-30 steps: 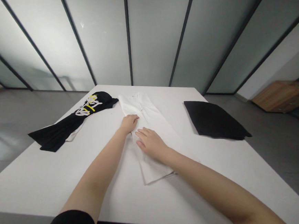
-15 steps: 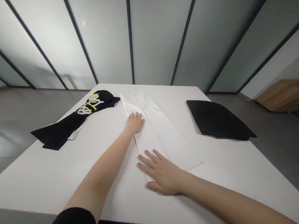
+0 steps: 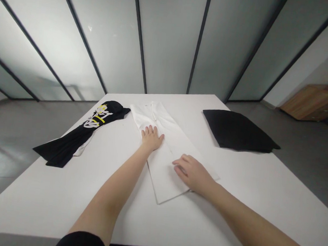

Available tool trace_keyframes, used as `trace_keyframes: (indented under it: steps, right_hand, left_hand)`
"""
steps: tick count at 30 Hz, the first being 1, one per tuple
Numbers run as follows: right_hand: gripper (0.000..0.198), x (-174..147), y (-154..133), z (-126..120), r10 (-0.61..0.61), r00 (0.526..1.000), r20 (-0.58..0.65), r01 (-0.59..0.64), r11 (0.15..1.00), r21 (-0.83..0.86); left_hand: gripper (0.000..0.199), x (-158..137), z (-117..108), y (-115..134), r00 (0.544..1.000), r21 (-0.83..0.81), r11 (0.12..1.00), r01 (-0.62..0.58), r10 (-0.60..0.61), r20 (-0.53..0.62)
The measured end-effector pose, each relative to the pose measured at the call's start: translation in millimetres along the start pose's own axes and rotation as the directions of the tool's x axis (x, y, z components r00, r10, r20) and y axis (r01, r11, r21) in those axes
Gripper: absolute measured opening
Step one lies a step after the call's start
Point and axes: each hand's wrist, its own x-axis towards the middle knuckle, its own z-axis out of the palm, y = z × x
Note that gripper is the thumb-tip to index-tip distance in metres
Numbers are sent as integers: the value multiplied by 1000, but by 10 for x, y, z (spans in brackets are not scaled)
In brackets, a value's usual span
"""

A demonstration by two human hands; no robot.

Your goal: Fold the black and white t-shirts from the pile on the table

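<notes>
A white garment (image 3: 164,176) lies flat and long on the white table (image 3: 75,207), with a lengthwise line down its middle and a small button-like spot near its far end. I cannot tell its exact kind. My left hand (image 3: 151,138) rests on its left side with fingers spread, palm down. Over the near right part of the garment is my right hand (image 3: 195,173), its fingers loosely bent and thumb apart, holding nothing that I can see. It seems slightly raised from the cloth.
A black garment with a white and yellow print (image 3: 96,119) lies at the table's left, partly over the edge. A folded black cloth (image 3: 237,130) lies at the right. Frosted glass panels (image 3: 170,44) stand behind; a wooden cabinet (image 3: 316,102) is far right.
My right hand has moved up and away from the garment's near left corner, its spread fingers now bent. My left hand has shifted slightly right on the cloth.
</notes>
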Motion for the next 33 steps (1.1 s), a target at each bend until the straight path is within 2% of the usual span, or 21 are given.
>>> trace_keyframes:
  steps: [2,4,8,12,14,16,18,20,22,24,26,33]
  right_hand:
    - [30,1,63,32,95,995,27,-93,993,-68]
    - [30,-12,37,45,95,991,92,-89,994,-69]
    - [35,-67,-219,9,-98,976,196,83,993,87]
    - [47,-114,-482,-28,-344,886,312,262,925,276]
    - [48,-107,-530,-16,-412,853,320,289,883,369]
    - [43,-73,-494,19,-395,883,254,275,873,404]
    - [34,-19,-373,61,-297,946,131,241,913,329]
    - [28,38,-193,90,-169,986,-8,167,970,175]
    - [25,79,-8,91,-65,994,-89,68,997,32]
    - [23,99,124,73,-10,997,-80,7,999,-36]
    - [21,104,172,52,-5,1000,-31,4,999,-48]
    - [19,21,-80,43,-137,984,109,129,989,77]
  left_hand:
    - [81,71,-25,-73,1000,1,1000,-7,7,16]
    - [81,141,-59,-166,999,8,1000,-27,26,38]
    - [79,271,-143,-384,992,26,995,-101,99,76]
    - [71,436,-247,-496,988,27,991,-132,129,89]
    - [67,530,-281,-440,995,13,998,-53,52,84]
    - [66,595,-272,-308,994,-19,996,92,-90,65]
    - [65,604,-215,-141,978,-52,977,206,-207,0]
    - [65,559,-133,4,964,-60,969,241,-246,-103]
    - [65,491,-69,88,959,-51,974,219,-225,-175]
    - [63,430,-46,106,966,-51,982,184,-190,-176]
    - [60,379,-61,88,977,-54,987,152,-158,-141]
    - [55,11,-130,80,996,0,1000,1,-1,-95]
